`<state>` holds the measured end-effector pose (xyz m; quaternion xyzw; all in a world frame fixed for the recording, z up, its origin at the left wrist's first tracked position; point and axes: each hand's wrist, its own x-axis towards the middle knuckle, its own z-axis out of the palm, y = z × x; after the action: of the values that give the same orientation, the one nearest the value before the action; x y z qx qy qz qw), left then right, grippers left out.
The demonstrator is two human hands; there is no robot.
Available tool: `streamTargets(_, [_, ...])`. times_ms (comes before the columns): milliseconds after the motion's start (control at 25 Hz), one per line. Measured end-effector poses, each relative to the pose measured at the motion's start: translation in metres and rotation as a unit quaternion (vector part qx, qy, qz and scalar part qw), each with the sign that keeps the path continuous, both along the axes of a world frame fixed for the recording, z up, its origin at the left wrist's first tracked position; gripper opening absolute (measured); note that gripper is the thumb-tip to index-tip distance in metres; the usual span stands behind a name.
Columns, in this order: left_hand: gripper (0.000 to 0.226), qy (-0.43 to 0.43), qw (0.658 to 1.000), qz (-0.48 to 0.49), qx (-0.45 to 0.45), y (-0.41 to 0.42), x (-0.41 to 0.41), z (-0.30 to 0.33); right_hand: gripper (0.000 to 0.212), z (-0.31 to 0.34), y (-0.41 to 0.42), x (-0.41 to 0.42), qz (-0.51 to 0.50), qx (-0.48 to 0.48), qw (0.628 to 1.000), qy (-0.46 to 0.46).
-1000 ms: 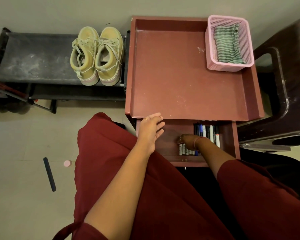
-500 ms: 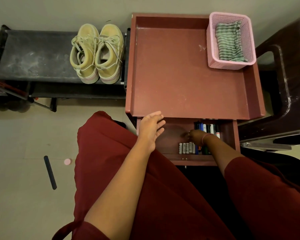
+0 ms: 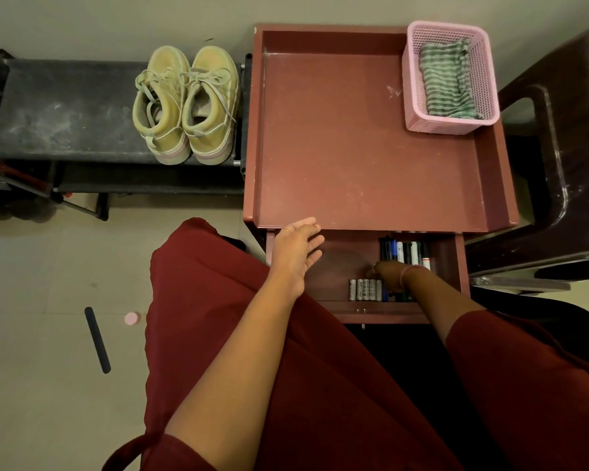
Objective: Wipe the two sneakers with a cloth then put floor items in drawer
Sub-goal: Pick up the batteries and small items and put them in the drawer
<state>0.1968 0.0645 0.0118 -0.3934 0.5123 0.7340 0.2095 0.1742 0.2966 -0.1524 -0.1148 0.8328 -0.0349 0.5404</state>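
1. Since the earlier frames, the right hand (image 3: 390, 277) has shifted from the left end of the battery row toward the right side of the open drawer (image 3: 340, 263); the left hand (image 3: 295, 254) has barely changed place.
2. That right hand lies low inside the drawer, fingers bent down just above the batteries (image 3: 364, 289); whether they pinch anything cannot be told, as the fingertips are in shadow.
3. Left hand hovers over the drawer's left front corner, fingers spread and relaxed, holding nothing.
4. Batteries stand side by side in a neat silver-grey row against the drawer's near wall; markers (image 3: 405, 250) with dark, blue and white barrels lie packed together at the far right.
5. Two yellow-green sneakers (image 3: 184, 103) sit side by side, touching, on the right end of a dusty black rack (image 3: 62, 107), heels toward the camera, laces loose and pale soles showing.
6. A green striped cloth (image 3: 446, 85) lies crumpled in a pink basket (image 3: 436, 125) at the far right corner of the reddish-brown table top (image 3: 347, 137).
7. On the floor to the left, a slim black stick (image 3: 97, 339) and a small pink round item (image 3: 131, 318) lie near each other, apart from the person's red garment (image 3: 218, 300).
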Motion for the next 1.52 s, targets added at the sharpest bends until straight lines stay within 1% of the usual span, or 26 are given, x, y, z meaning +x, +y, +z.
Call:
streamTargets(120, [0.021, 0.0, 1.0, -0.001, 0.002, 0.001, 0.0, 0.001, 0.066, 0.002, -0.001, -0.001, -0.018, -0.001, 1.0, -0.016])
streamTargets(240, [0.021, 0.001, 1.0, -0.001, 0.002, 0.0, 0.0, 0.001, 0.067, 0.003, -0.008, -0.005, -0.004, -0.022, 1.0, 0.014])
streamTargets(320, [0.022, 0.001, 1.0, -0.001, 0.003, 0.0, 0.0, 0.0, 0.065, 0.003, -0.015, -0.005, 0.039, -0.047, 0.997, 0.036])
streamTargets(400, [0.022, -0.001, 1.0, 0.0, 0.004, 0.0, -0.001, 0.0, 0.061, 0.002, -0.025, -0.003, 0.091, -0.071, 0.992, 0.04])
streamTargets(560, [0.022, -0.001, 1.0, 0.0, 0.008, -0.001, -0.001, -0.001, 0.039, 0.005, -0.046, 0.007, 0.191, -0.045, 0.98, 0.044])
streamTargets(720, [0.022, -0.001, 1.0, 0.001, 0.012, -0.001, -0.001, -0.001, 0.041, 0.002, -0.046, 0.011, 0.261, -0.021, 0.962, 0.08])
streamTargets(800, [0.022, -0.001, 1.0, 0.0, 0.013, -0.001, -0.001, -0.001, 0.04, 0.004, -0.046, 0.014, 0.27, -0.016, 0.959, 0.079])
streamTargets(920, [0.02, 0.001, 1.0, -0.001, 0.015, -0.001, -0.001, 0.0, 0.043, 0.008, -0.045, 0.019, 0.251, -0.024, 0.964, 0.086])
streamTargets(960, [0.019, 0.002, 1.0, 0.0, 0.015, -0.002, -0.001, 0.001, 0.045, 0.011, -0.045, 0.021, 0.23, -0.036, 0.969, 0.086])
streamTargets(1000, [0.018, 0.002, 1.0, 0.002, 0.016, -0.002, 0.0, 0.002, 0.047, 0.016, -0.045, 0.022, 0.195, -0.054, 0.976, 0.078])
streamTargets(1080, [0.019, 0.01, 1.0, 0.006, 0.021, -0.004, 0.001, 0.004, 0.054, 0.031, -0.049, 0.021, 0.088, -0.091, 0.99, 0.058])
streamTargets(1160, [0.022, 0.018, 0.999, 0.026, 0.04, -0.009, 0.002, 0.009, 0.057, 0.051, -0.053, 0.017, 0.003, -0.103, 0.994, 0.042])
streamTargets(1280, [0.029, 0.028, 0.99, 0.087, 0.11, -0.022, 0.007, 0.021, 0.045, 0.085, -0.062, 0.005, -0.035, -0.14, 0.989, 0.042])
streamTargets(1360, [0.029, 0.034, 0.978, 0.13, 0.158, -0.036, 0.012, 0.032, 0.049, 0.114, -0.075, -0.006, -0.065, -0.166, 0.983, 0.044])
streamTargets(1440, [0.029, 0.048, 0.97, 0.16, 0.174, -0.057, 0.021, 0.042, 0.045, 0.147, -0.094, -0.015, -0.097, -0.204, 0.973, 0.049])
streamTargets(1520, [0.027, 0.088, 0.971, 0.158, 0.158, -0.085, 0.031, 0.052, 0.035, 0.179, -0.12, -0.022, -0.11, -0.248, 0.959, 0.085])
